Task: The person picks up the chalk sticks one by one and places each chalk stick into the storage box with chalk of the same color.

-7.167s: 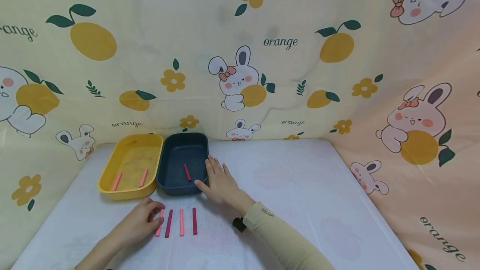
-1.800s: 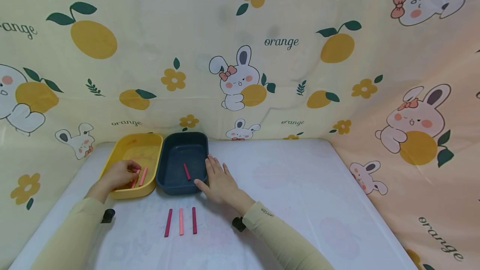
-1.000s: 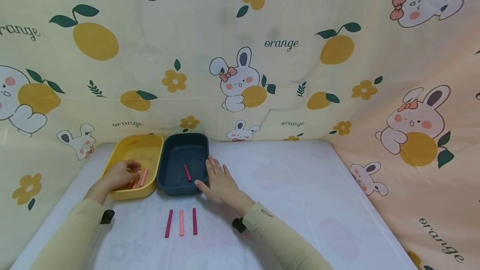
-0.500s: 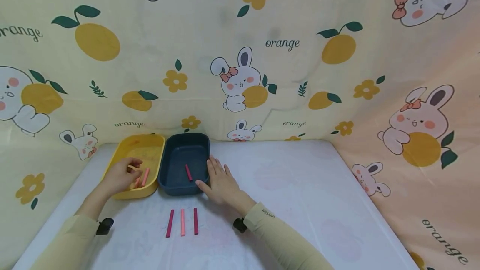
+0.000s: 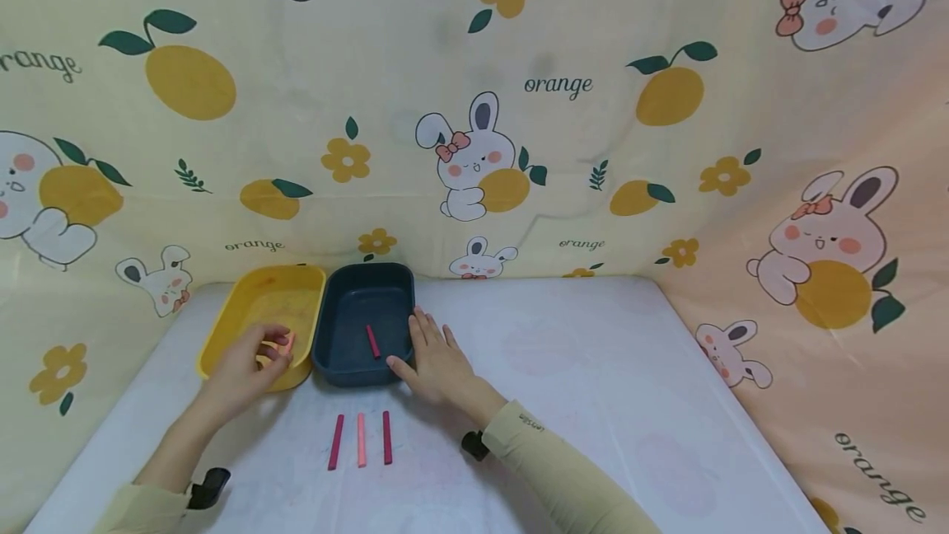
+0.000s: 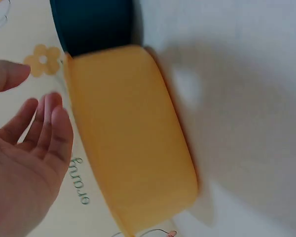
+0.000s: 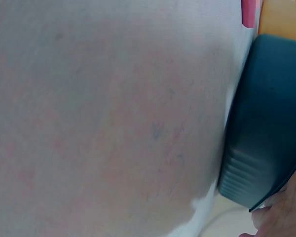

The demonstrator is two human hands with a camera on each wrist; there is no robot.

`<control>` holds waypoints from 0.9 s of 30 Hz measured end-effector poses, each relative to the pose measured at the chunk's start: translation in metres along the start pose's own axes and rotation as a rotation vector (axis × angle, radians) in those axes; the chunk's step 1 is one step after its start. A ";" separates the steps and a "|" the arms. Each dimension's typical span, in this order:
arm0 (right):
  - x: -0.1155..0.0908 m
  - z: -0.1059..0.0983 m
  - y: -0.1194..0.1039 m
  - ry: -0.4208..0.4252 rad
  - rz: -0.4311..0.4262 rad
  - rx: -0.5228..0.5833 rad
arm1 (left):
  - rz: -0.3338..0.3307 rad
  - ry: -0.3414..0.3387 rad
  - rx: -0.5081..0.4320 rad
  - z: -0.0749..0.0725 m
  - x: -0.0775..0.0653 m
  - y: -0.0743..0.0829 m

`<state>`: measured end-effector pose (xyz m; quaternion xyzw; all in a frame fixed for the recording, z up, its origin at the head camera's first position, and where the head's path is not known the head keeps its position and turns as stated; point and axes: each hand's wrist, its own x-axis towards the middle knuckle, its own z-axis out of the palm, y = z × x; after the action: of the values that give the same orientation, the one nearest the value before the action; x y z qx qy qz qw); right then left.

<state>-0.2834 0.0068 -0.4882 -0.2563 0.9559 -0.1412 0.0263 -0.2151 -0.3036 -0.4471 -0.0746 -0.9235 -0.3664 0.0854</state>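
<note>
Loosely parted, left fingers (image 6: pixel 62 133) hold nothing; straight right fingers (image 5: pixel 427 338) touch the navy tray (image 5: pixel 352 376)

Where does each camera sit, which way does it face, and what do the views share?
Head: on the person's head, facing forward and down at the yellow tray, blue tray, loose sticks and patterned cloth; left hand, right hand and beige sleeves show.
Left wrist: on that wrist, looking past the left hand at the yellow tray's outer wall; only that hand shows.
Right wrist: on that wrist, facing the tabletop and blue tray's outer wall; part of the right hand shows, lower right.
Shared: both trays appear in the two wrist views.
</note>
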 end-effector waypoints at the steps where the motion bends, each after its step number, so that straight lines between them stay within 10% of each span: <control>1: 0.000 0.000 0.000 -0.003 0.000 -0.001 | 0.000 0.010 0.001 0.001 -0.003 0.003; 12: 0.000 0.000 0.000 -0.001 -0.007 0.002 | 0.023 0.025 -0.031 0.025 -0.027 0.021; 27: -0.001 -0.002 -0.001 0.007 -0.015 0.002 | -0.094 -0.177 -0.052 0.060 -0.039 0.027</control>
<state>-0.2824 0.0077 -0.4857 -0.2630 0.9539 -0.1432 0.0224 -0.1776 -0.2459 -0.4801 -0.0652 -0.9202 -0.3858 -0.0157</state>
